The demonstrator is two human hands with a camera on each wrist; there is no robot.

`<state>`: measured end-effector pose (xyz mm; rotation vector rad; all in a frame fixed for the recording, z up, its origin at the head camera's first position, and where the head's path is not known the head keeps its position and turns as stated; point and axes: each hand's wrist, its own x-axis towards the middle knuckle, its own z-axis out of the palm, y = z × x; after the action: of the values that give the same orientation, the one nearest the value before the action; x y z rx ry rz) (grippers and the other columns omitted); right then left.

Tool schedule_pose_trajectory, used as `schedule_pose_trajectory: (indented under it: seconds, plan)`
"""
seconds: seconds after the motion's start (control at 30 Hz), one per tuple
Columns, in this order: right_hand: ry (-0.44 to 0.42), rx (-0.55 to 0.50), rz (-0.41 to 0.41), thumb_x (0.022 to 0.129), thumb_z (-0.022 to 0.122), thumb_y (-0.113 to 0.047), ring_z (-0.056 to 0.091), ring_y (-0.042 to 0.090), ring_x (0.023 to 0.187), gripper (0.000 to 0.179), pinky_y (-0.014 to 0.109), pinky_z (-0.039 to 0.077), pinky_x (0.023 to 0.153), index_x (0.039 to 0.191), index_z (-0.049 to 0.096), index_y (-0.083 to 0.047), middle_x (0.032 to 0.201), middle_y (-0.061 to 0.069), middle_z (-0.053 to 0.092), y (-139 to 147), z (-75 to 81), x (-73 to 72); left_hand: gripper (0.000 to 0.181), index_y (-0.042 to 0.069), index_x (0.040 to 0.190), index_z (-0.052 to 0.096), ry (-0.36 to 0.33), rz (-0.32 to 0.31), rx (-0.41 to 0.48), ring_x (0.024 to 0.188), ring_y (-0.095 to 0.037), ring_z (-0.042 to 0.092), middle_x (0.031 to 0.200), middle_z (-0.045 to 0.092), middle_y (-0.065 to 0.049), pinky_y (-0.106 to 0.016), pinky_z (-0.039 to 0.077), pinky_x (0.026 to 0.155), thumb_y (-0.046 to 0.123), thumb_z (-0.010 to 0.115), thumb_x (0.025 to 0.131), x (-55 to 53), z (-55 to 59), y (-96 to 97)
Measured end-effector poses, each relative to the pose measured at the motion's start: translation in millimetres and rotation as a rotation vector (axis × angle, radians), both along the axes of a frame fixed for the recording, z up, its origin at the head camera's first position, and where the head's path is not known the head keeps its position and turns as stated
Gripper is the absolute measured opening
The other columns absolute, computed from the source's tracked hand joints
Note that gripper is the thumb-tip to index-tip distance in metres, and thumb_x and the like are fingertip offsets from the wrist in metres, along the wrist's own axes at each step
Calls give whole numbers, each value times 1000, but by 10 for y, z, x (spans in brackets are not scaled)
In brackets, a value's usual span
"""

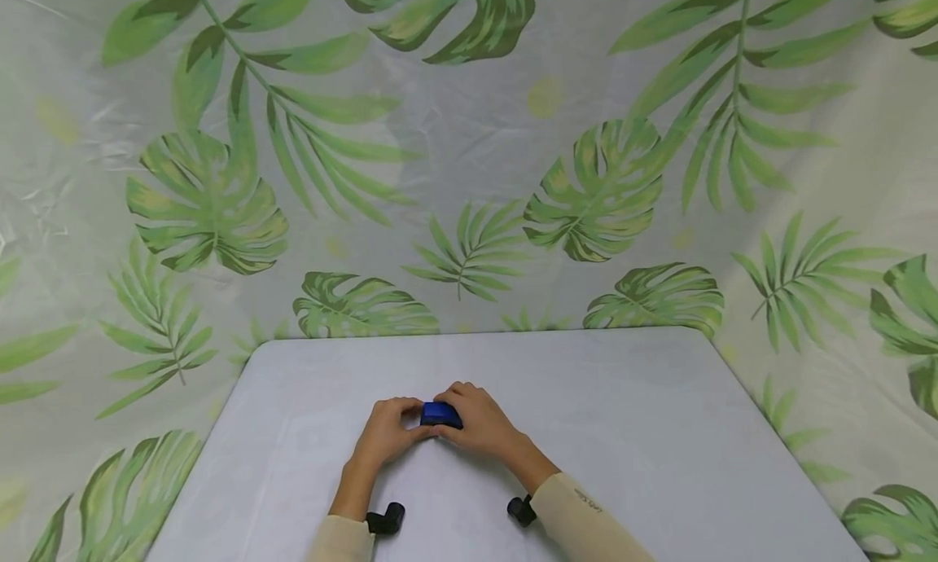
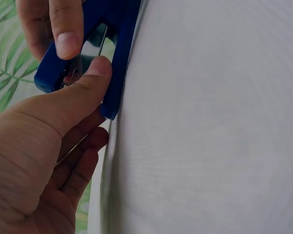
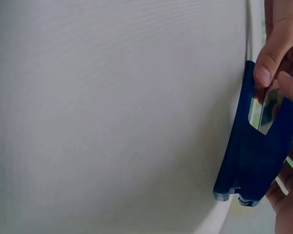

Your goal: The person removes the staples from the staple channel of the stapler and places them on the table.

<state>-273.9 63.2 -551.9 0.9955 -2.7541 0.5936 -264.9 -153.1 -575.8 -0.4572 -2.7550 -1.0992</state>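
Note:
A blue stapler (image 1: 441, 414) is held low over the white tabletop between both hands. Its base runs along the white surface in the wrist views, and metal parts show in the gap under its top arm. My left hand (image 1: 384, 434) grips one end, the thumb reaching into the gap in the left wrist view. From the other side my right hand (image 1: 478, 420) holds the top arm, with its thumb beside the left thumb in the right wrist view. The stapler's nose (image 3: 249, 199) points away from the left hand. Some fingers of both hands are hidden behind the stapler.
The white table (image 1: 623, 432) has rounded far corners. Behind it hangs a pale curtain (image 1: 469, 122) printed with green leaves. A small black device (image 1: 388, 519) is strapped at the left wrist, and another black device (image 1: 521, 511) at the right wrist.

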Motion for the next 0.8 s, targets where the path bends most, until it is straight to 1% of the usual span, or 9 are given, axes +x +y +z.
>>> schedule_pose_trajectory:
  seconds: [0.07,0.2,0.3,0.47,0.53,0.57,0.7,0.8]
  plan:
    - [7,0,-5,95,72,-50,61,17,106,45,35,52,87,127,69,-19,119,-1,66,-9,-4,-4,36,15,106,80,5,2,5,100,-16,71,102,78,2,-41,58,92,35,91,79,-2,-8,2]
    - [7,-12,-6,97,70,-48,61,17,106,41,36,52,88,126,70,-18,118,-1,67,-27,13,-3,30,14,102,81,0,8,40,101,-17,73,101,79,1,-42,59,93,31,91,79,-8,-22,8]
    - [4,-15,-5,98,70,-45,62,18,106,39,38,52,90,125,71,-17,118,0,67,-40,39,1,29,15,102,81,-21,11,71,103,-18,73,102,79,2,-42,58,96,30,91,79,-13,-32,6]
    - [-1,3,-5,98,70,-45,62,18,105,39,37,51,89,125,72,-17,119,0,67,-52,66,5,28,15,103,81,-21,-14,100,103,-19,74,102,80,2,-43,59,95,28,90,81,-9,-50,-2]
    - [-6,6,-2,98,69,-45,62,18,105,39,37,51,89,125,72,-17,119,0,67,-53,72,3,27,14,103,81,1,-26,100,101,-20,74,101,80,1,-44,59,93,28,89,81,-13,-60,-5]
    - [-6,5,0,98,69,-45,62,18,105,39,37,51,89,125,72,-17,119,0,67,-53,73,1,27,14,103,81,-1,-25,101,101,-19,74,100,80,2,-43,59,93,29,90,81,-19,-66,-5]
    - [-7,-12,3,99,68,-45,62,19,105,39,37,51,89,125,72,-16,119,0,67,-44,91,-8,26,14,101,82,26,-24,79,99,-19,75,98,80,2,-42,60,90,31,89,82,-33,-82,-9]
    - [-11,-32,2,99,67,-45,62,19,105,39,37,51,89,125,72,-16,119,0,67,-25,110,-11,26,15,100,82,5,-15,74,99,-19,75,97,80,3,-42,60,91,32,89,81,-35,-76,-11]
